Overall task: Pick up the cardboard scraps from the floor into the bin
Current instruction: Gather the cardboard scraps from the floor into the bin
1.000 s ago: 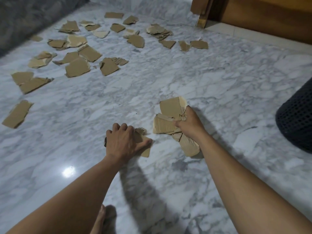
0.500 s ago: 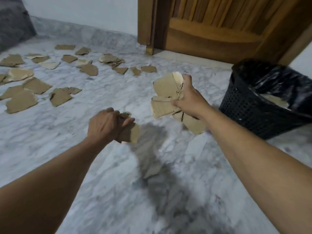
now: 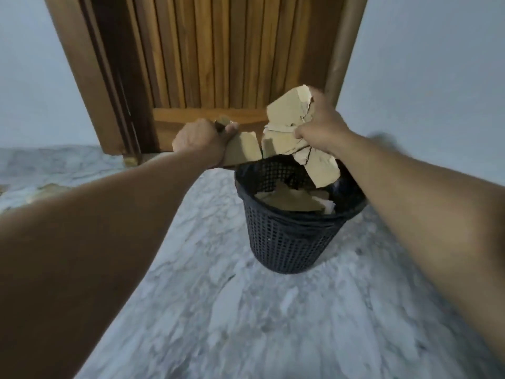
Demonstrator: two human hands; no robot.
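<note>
Compared with the picture of half a second ago, the view is turned away from the scattered pieces and is now directed at the black mesh bin (image 3: 289, 242), which is seen almost in the middle, in front of the wooden door (image 3: 207, 56). Both hands are raised higher and are brought nearer to the bin than before; the two bundles of cardboard are kept in the same grips.

The right hand (image 3: 319, 127) is closed tightly around a bunch of cardboard scraps (image 3: 289, 113). Several torn pieces are pressed together in the fist, one standing up above the fingers and one hanging down, and the lowest piece is held over the opening of the bin, just above its rim.

The left hand (image 3: 199, 140) is also closed, with the thumb laid over a smaller cardboard piece (image 3: 243, 151). This piece is held just beside the left edge of the bin's rim, and it nearly touches the bundle of the right hand; whether they really touch cannot be told.

Inside the bin, more cardboard (image 3: 289, 202) is seen lying against the dark liner. The bin is placed upright on the grey marble floor (image 3: 246, 324). At the far left edge, a few blurred scraps (image 3: 49, 191) are left on the floor.
</note>
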